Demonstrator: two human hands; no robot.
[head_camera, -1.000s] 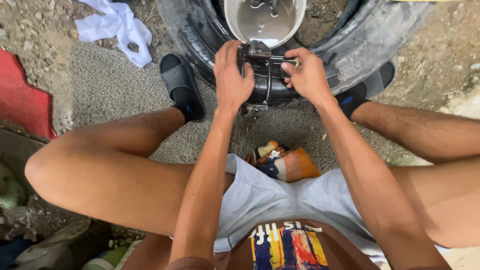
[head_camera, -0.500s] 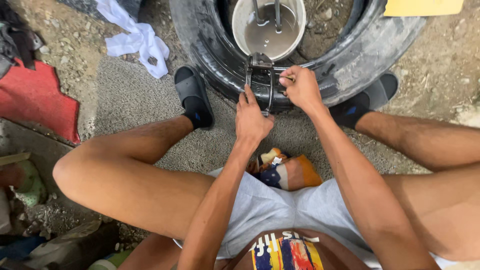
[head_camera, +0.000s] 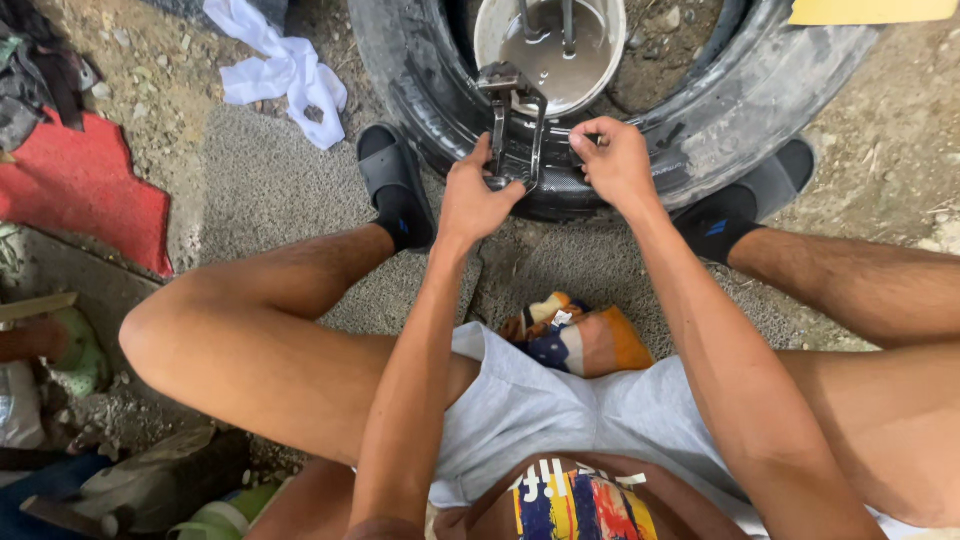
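On the sidewall of a black tyre (head_camera: 740, 110) lying flat on gravelly ground, a metal clamp tool (head_camera: 515, 125) stands upright, its dark frame hooked over the tyre's inner edge and its lower end reaching the outer tread. Left hand (head_camera: 478, 198): fingers curled closed around the lower end of the clamp tool, thumb up against its frame. Right hand (head_camera: 612, 160): fingers pinched shut on a small dark part just right of the clamp; what exactly it grips is too small to tell. Both forearms run up from the bottom edge of the view, between bare knees.

Inside the tyre opening sits a grey metal bowl (head_camera: 600, 50) holding murky liquid, with two thin rods standing in it. A black sandal (head_camera: 385, 165) over a dark sock rests against the tyre at left; a second sandalled foot (head_camera: 770, 190) rests against it at right. A folded multicoloured cloth (head_camera: 590, 340) lies on the ground near the person's lap. A white rag (head_camera: 285, 70) lies well to the left of the tyre, and a red mat (head_camera: 80, 195) lies farther left.
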